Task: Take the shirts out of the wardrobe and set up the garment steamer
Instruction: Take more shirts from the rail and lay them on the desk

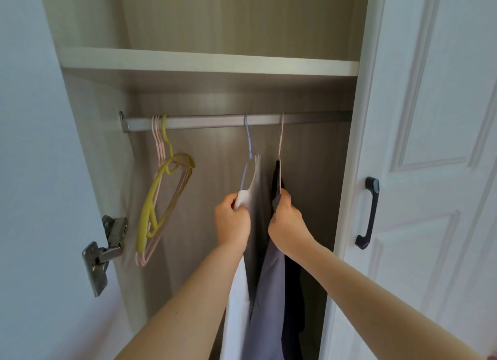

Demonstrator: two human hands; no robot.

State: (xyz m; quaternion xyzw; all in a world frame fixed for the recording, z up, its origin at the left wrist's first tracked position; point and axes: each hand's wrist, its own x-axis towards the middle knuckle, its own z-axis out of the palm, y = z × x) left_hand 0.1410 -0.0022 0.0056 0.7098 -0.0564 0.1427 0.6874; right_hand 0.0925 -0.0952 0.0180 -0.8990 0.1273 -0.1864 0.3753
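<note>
Now hanging shirts (269, 287) in both hands (233, 220).

Bare yellow hanger (161, 195) and pink hangers (157, 144) bunched at rail's left end. Steel door hinge (103, 252) lower left. Dark pull handle (368, 213) on white panelled door (435, 117), right.

two bare hands (232, 220) are seen. one grey metal rail (215, 121) is fitted. two hangers carrying clothes are counted: one blue (247, 139), one pink (281, 142). one empty yellow plastic hanger (158, 198) is counted; the empty pink hangers (157, 142) behind it cannot be counted.
</note>
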